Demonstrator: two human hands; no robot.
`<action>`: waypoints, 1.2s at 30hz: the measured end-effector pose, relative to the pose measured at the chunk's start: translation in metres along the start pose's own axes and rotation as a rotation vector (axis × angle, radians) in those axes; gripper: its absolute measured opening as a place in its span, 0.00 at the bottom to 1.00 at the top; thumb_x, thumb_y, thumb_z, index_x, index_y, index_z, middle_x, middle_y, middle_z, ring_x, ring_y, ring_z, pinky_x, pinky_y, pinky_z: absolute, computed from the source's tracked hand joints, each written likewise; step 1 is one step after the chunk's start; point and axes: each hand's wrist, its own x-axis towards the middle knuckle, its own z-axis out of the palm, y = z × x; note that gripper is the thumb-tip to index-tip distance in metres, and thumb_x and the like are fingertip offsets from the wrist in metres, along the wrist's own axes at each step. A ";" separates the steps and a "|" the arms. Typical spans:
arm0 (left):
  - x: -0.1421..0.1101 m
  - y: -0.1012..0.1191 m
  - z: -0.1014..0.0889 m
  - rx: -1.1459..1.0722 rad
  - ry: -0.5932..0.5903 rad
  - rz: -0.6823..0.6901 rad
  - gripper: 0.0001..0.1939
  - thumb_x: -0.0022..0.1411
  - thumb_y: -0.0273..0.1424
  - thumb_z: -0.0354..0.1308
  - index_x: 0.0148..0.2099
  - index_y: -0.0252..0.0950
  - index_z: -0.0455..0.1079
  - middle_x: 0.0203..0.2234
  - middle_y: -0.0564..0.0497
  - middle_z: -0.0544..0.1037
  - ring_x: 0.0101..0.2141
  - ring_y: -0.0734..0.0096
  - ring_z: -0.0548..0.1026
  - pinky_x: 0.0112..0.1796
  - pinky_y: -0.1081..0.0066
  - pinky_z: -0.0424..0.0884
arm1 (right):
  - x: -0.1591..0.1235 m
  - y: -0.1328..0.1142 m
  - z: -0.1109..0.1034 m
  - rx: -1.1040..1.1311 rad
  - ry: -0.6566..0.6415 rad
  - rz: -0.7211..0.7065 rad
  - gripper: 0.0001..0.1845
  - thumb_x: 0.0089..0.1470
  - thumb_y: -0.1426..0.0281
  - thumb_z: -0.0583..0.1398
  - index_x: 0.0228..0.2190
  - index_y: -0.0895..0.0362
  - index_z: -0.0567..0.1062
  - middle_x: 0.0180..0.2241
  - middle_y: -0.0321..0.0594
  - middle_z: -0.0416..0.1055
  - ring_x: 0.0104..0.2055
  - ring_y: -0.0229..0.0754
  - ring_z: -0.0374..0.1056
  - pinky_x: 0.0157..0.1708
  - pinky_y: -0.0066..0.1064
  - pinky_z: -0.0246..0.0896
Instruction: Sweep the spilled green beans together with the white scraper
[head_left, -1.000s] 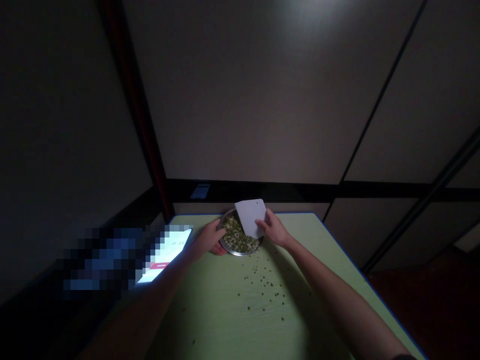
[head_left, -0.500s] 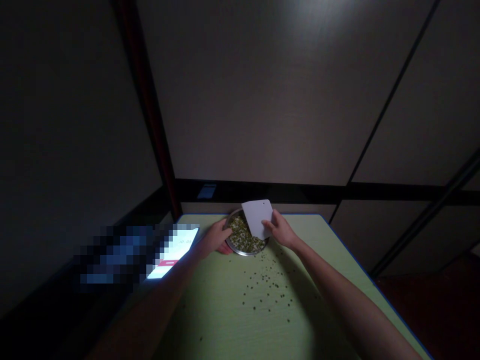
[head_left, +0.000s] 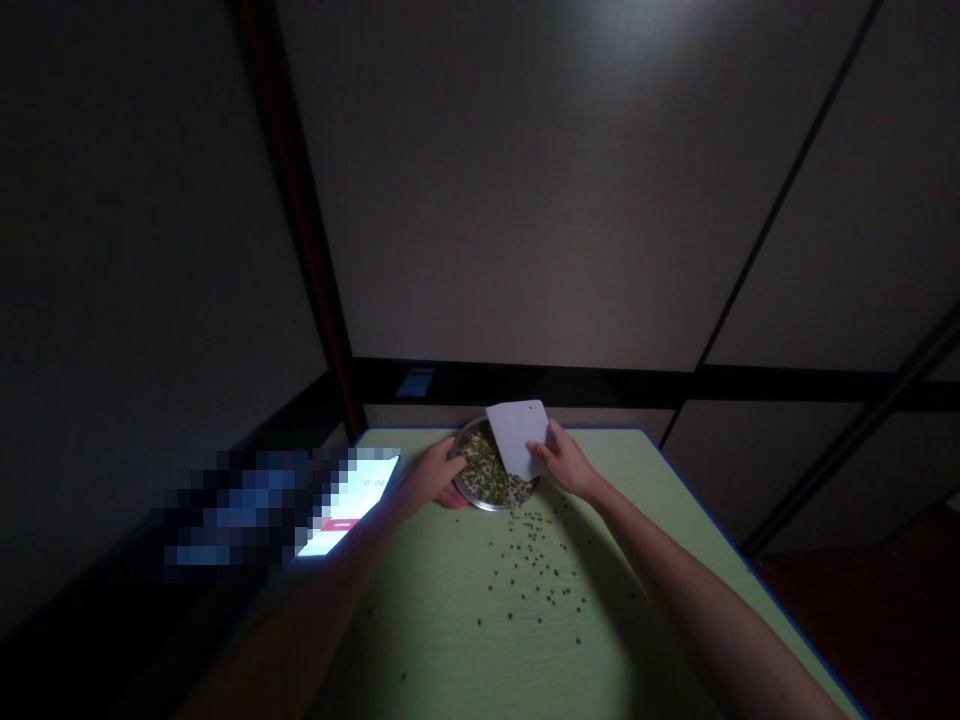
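Note:
A round metal dish (head_left: 495, 507) at the far end of the table holds many small green beans (head_left: 484, 468), with pale patches among them. My left hand (head_left: 439, 473) grips its left rim, thumb over the edge and fingers underneath. In my right hand (head_left: 566, 460) is a white card (head_left: 517, 435), pinched at its right edge. The card slants over the right part of the dish, its lower end at the beans, and hides that part. Loose beans (head_left: 536, 560) lie scattered on the table in front of the dish.
The pale green table (head_left: 442, 620) has a blue edge. At its left lies a lit phone screen (head_left: 352, 505), partly pixelated. Large dark panels (head_left: 510, 200) stand close behind the table. A few stray beans lie nearer the front.
More beans lie on the table just in front of the dish, and some have shifted. Both hands, the dish and the card stay nearly in place.

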 end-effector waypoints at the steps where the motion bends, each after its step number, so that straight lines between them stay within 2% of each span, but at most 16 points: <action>1: -0.001 0.000 0.000 0.001 0.000 -0.002 0.23 0.62 0.34 0.47 0.58 0.37 0.56 0.19 0.51 0.75 0.21 0.64 0.78 0.21 0.72 0.74 | 0.000 0.000 0.000 0.002 -0.001 0.000 0.20 0.51 0.67 0.58 0.47 0.56 0.65 0.45 0.43 0.70 0.44 0.43 0.65 0.45 0.37 0.61; 10: -0.007 0.009 0.001 0.022 0.012 -0.051 0.24 0.61 0.33 0.48 0.60 0.38 0.55 0.17 0.53 0.75 0.20 0.67 0.78 0.22 0.75 0.74 | -0.001 0.007 0.001 0.025 0.001 0.000 0.19 0.51 0.67 0.58 0.46 0.55 0.66 0.43 0.42 0.71 0.43 0.44 0.66 0.44 0.37 0.62; 16: -0.011 0.012 0.000 0.012 0.015 -0.038 0.24 0.62 0.33 0.49 0.60 0.37 0.56 0.20 0.52 0.76 0.19 0.69 0.77 0.21 0.75 0.74 | -0.001 0.010 0.001 0.026 0.002 0.006 0.19 0.51 0.66 0.58 0.46 0.55 0.66 0.43 0.41 0.71 0.42 0.43 0.66 0.44 0.37 0.62; 36: -0.012 0.013 0.000 -0.002 0.010 -0.048 0.27 0.60 0.35 0.53 0.60 0.36 0.57 0.25 0.47 0.79 0.19 0.69 0.77 0.21 0.76 0.73 | -0.005 0.003 0.000 0.034 -0.020 0.019 0.17 0.51 0.66 0.58 0.44 0.56 0.65 0.43 0.42 0.70 0.42 0.42 0.65 0.43 0.35 0.62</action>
